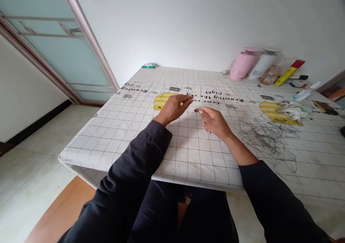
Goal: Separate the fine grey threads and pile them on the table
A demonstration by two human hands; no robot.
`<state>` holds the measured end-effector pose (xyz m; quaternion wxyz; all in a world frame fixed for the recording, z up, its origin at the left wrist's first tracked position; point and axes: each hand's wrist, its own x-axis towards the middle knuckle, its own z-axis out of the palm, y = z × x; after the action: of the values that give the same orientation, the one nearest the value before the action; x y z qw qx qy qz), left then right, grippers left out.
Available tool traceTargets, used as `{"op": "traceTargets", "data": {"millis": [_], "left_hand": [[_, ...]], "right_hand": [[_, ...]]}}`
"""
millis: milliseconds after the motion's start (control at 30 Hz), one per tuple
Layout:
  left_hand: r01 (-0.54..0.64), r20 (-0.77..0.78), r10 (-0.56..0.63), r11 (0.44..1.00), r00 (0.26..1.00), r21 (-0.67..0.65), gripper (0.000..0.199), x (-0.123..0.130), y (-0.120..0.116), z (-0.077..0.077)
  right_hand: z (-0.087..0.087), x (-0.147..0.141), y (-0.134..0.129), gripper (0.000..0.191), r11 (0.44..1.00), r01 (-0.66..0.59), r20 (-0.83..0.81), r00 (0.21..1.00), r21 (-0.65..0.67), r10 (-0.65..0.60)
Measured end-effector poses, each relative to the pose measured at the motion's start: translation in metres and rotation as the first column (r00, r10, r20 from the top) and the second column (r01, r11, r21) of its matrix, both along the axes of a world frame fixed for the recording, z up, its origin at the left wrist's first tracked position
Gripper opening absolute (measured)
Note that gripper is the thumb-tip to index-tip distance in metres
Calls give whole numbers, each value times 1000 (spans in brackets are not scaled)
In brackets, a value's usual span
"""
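Above the white checked tablecloth, near the middle of the table, my left hand points its fingers to the right. Its thumb and fingers are close together, and anything between them is too small to make out. My right hand is a little lower and to the right, with its fingers curled and the thumb against the index finger. Whatever it pinches, if anything, is too fine to see. A gap separates the two hands. To the right of my right hand lies a loose tangle of thin dark thread.
A crumpled pale cloth lies beyond the tangle. Along the wall at the back right stand a pink cylinder, a white cylinder, a yellow and red box and bottles. A green packet is at the far left corner.
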<state>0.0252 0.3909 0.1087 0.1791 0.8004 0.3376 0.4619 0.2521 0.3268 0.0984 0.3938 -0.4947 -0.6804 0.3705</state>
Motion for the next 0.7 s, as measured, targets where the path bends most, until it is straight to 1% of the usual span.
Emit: {"op": "traceTargets", "data": {"millis": [100, 200, 333, 433, 500, 533, 633, 700], "left_hand": [[63, 5, -63, 996, 998, -71, 29, -1, -1, 4], [57, -21, -59, 995, 998, -80, 29, -1, -1, 5], [27, -59, -31, 998, 998, -64, 27, 0, -2, 4], [33, -88, -37, 998, 995, -51, 27, -1, -2, 5], [46, -99, -50, 998, 994, -43, 27, -3, -1, 6], [50, -103, -54, 998, 993, -37, 27, -5, 0, 7], [28, -97, -29, 999, 995, -18, 28, -10, 2, 8], [-13, -71, 11, 1000, 997, -28, 29, -13, 4, 9]], "right_hand": [[-7, -4, 0, 48, 994, 4, 148, 989, 106, -20], [-14, -6, 1, 47, 982, -16, 257, 966, 189, -33], [-21, -8, 3, 52, 976, -41, 309, 951, 212, -27], [-22, -10, 2, 53, 976, -43, 327, 945, 215, -30], [-18, -10, 0, 53, 981, -41, 301, 954, 190, -18], [-15, -9, -1, 55, 987, -44, 274, 962, 156, 0], [-1, -4, -5, 69, 998, -65, 116, 991, -27, 68], [7, 3, -4, 81, 986, -70, -33, 997, -148, 65]]}}
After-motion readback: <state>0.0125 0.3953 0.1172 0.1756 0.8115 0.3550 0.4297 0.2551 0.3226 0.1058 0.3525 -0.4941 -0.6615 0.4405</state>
